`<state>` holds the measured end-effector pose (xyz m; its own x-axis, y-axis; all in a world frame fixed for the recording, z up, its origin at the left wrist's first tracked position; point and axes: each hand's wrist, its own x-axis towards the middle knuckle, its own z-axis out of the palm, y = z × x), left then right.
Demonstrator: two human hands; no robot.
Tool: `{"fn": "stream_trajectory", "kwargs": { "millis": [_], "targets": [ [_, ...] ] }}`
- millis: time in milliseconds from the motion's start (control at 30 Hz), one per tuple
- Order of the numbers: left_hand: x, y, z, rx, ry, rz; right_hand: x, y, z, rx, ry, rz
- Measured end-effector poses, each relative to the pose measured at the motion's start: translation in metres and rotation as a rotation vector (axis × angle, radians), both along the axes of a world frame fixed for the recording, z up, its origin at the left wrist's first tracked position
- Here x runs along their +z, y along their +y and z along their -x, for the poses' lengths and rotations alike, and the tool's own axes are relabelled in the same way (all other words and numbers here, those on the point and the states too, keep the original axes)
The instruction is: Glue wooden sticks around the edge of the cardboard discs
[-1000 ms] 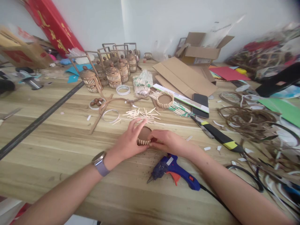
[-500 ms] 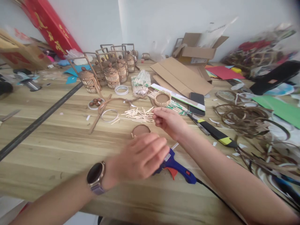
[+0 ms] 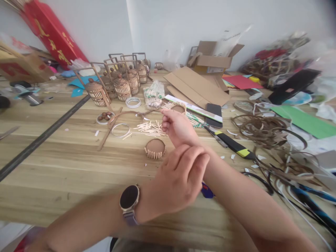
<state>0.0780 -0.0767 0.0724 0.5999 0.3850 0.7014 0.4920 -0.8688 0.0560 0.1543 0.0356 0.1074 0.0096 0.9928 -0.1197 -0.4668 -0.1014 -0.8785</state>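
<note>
My left hand [image 3: 181, 173], with a watch [image 3: 129, 197] on its wrist, lies against my right forearm near the wrist. Its fingers are curled, and their tips are hidden from me. Part of a blue glue gun [image 3: 207, 190] shows below it, the remainder covered by hand and arm. My right hand [image 3: 178, 126] is closed, fingertips together, just above the pile of short wooden sticks [image 3: 151, 128]; anything in its pinch is too small to see. Left of my arms stands a round brown base [image 3: 155, 144] with small sticks upright along its near edge.
Another stick-rimmed round base [image 3: 179, 109] stands behind my right hand. Several small lidded baskets [image 3: 122, 89] with tall handles are at the back. A utility knife [image 3: 233, 144], a phone [image 3: 214, 114] and coiled brown strips [image 3: 262, 133] lie right. A dark bar [image 3: 47, 134] crosses the left side.
My left hand has moved right, from over the glue gun onto my right forearm. My right hand has shifted slightly up and left in view. The near round base is now uncovered.
</note>
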Motion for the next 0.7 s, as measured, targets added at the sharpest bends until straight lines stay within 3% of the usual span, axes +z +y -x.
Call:
{"fn": "stream_trajectory", "kwargs": {
  "millis": [133,200,267,333,433,500,600,700],
  "targets": [
    [0.002,-0.001,0.005,-0.170,0.101,0.177,0.004,0.000,-0.016,-0.065,-0.020,0.002],
    [0.003,0.004,0.014,-0.142,0.078,0.206,0.007,-0.008,-0.034,-0.045,-0.145,-0.066],
    [0.003,0.017,0.029,-0.041,-0.027,0.168,0.010,-0.025,-0.057,0.053,-0.457,-0.170],
    [-0.002,0.036,0.048,0.112,-0.101,0.156,0.009,-0.049,-0.079,0.298,-0.930,-0.185],
    [-0.019,0.062,0.070,0.284,-0.067,0.369,-0.004,-0.089,-0.099,0.685,-1.461,-0.085],
    [-0.033,0.072,0.076,0.317,-0.020,0.509,-0.021,-0.110,-0.101,0.656,-1.696,-0.085],
    [-0.050,0.076,0.073,0.305,-0.009,0.583,-0.044,-0.126,-0.098,0.645,-1.760,-0.087],
    [-0.058,0.075,0.067,0.300,-0.030,0.609,-0.051,-0.129,-0.100,0.632,-1.647,-0.116]
  ]
}}
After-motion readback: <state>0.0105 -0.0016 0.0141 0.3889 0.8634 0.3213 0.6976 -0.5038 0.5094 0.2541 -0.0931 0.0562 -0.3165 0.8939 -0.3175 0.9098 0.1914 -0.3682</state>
